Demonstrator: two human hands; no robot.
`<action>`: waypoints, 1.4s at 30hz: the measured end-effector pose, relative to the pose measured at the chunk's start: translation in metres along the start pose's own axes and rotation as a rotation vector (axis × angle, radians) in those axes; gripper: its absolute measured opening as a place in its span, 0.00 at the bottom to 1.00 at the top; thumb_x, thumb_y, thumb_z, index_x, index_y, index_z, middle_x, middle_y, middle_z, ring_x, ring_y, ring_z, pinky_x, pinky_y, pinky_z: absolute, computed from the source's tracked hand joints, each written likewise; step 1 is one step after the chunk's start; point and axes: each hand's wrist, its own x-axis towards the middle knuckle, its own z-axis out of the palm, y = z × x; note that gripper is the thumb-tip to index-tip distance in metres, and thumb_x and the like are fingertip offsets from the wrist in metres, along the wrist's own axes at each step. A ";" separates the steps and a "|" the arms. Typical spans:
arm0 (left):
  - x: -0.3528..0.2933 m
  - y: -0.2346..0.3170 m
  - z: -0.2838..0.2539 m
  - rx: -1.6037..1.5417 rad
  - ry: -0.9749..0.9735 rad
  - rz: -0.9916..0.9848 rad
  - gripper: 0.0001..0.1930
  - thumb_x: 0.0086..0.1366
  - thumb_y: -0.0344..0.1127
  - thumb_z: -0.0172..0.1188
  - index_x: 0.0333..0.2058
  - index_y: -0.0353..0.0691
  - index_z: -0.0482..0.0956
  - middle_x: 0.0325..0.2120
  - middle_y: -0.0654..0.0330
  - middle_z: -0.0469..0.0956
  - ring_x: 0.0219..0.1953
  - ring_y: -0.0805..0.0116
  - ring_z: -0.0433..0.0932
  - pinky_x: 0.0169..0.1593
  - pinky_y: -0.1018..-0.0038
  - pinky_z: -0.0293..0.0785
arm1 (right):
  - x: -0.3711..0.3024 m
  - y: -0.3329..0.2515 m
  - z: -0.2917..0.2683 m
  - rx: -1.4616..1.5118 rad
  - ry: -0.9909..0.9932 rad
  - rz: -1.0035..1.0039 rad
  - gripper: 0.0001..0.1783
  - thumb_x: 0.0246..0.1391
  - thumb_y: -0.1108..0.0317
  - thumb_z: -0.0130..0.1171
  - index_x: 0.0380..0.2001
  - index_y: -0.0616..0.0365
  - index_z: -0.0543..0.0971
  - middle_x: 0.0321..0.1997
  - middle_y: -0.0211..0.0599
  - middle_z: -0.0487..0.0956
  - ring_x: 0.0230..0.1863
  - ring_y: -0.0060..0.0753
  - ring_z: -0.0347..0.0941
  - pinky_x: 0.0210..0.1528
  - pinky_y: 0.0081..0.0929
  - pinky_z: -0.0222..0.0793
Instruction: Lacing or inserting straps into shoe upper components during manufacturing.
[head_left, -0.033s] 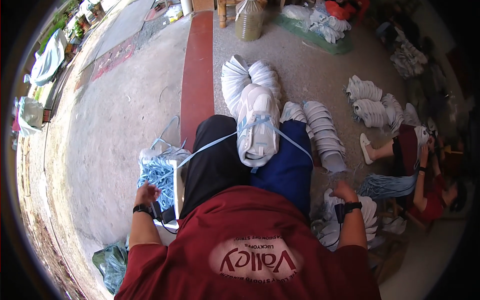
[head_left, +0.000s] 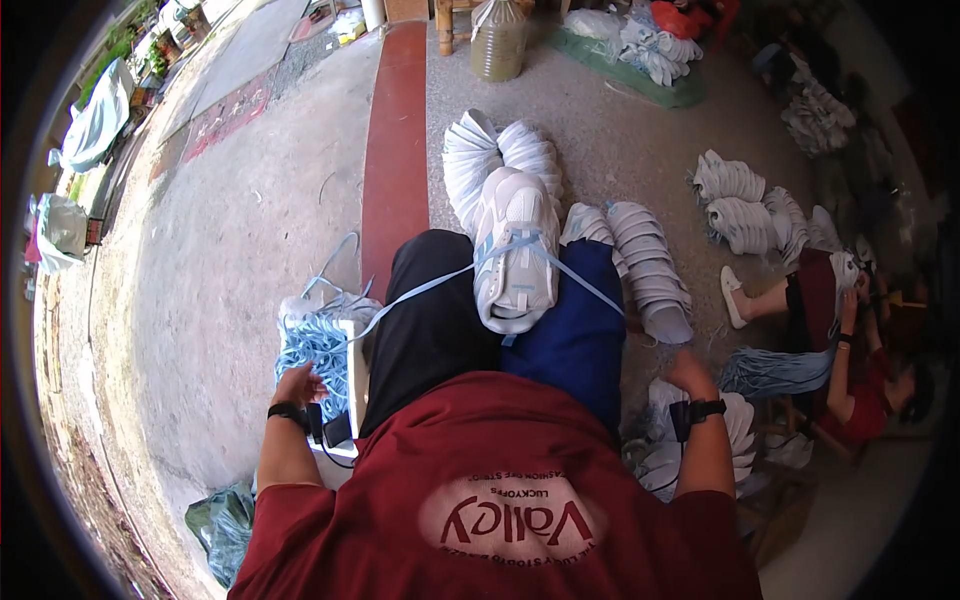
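Note:
A white and pale-blue sneaker [head_left: 515, 265] rests across my thighs, its heel end towards me. A light-blue shoelace [head_left: 430, 285] crosses the upper, one end running left over the dark trouser leg and the other out to the right. Beside the white box [head_left: 360, 385] is my left hand [head_left: 298, 385], loosely curled with its fingers apart, next to the heap of blue laces [head_left: 312, 345]; I see nothing held in it. Off to the right, my right hand [head_left: 690, 374] has its fingers folded in; whether anything is inside is hidden.
White shoe uppers [head_left: 650, 270] stand nested in a row right of my knee, and more [head_left: 500, 160] lie beyond the sneaker. Others [head_left: 725, 430] are under my right forearm. A co-worker [head_left: 865, 390] sits at the far right near hanging blue laces [head_left: 770, 370]. A large jar [head_left: 498, 42] stands ahead.
My left hand has shifted slightly up and right beside the laces. My right hand has moved up a little. The lace's left run curves more, and its right end lies slightly higher.

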 end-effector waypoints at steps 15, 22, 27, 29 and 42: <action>-0.141 0.142 0.335 1.203 -0.047 1.627 0.04 0.55 0.31 0.54 0.25 0.39 0.75 0.24 0.51 0.75 0.29 0.51 0.76 0.33 0.64 0.71 | 0.081 -0.239 -0.095 0.221 0.480 -0.777 0.05 0.48 0.76 0.44 0.26 0.58 0.71 0.18 0.47 0.73 0.23 0.53 0.72 0.25 0.42 0.68; -0.128 0.150 0.294 0.902 -0.161 1.464 0.03 0.55 0.30 0.57 0.26 0.37 0.78 0.20 0.56 0.77 0.23 0.64 0.75 0.29 0.73 0.70 | 0.071 -0.188 -0.098 0.545 0.443 -0.729 0.04 0.49 0.71 0.51 0.24 0.59 0.73 0.19 0.49 0.72 0.24 0.51 0.72 0.25 0.40 0.65; -0.114 0.142 0.152 0.681 -0.161 1.193 0.05 0.55 0.27 0.58 0.27 0.30 0.79 0.20 0.60 0.77 0.24 0.75 0.74 0.30 0.78 0.69 | 0.016 -0.050 -0.088 0.656 0.443 -0.382 0.09 0.47 0.70 0.54 0.20 0.66 0.73 0.17 0.43 0.71 0.19 0.35 0.67 0.25 0.27 0.62; -0.116 0.127 0.087 0.639 -0.044 1.035 0.05 0.55 0.29 0.59 0.25 0.33 0.78 0.18 0.63 0.75 0.22 0.76 0.71 0.27 0.80 0.66 | -0.016 0.010 -0.089 0.620 0.412 -0.234 0.10 0.48 0.69 0.52 0.19 0.66 0.73 0.18 0.40 0.72 0.21 0.32 0.68 0.27 0.27 0.63; -0.203 0.049 -0.174 0.494 0.445 0.671 0.01 0.52 0.26 0.61 0.25 0.36 0.80 0.17 0.62 0.76 0.19 0.76 0.72 0.24 0.80 0.64 | -0.257 0.279 -0.028 0.186 0.580 0.296 0.11 0.52 0.66 0.47 0.24 0.65 0.71 0.27 0.43 0.72 0.30 0.37 0.68 0.36 0.33 0.62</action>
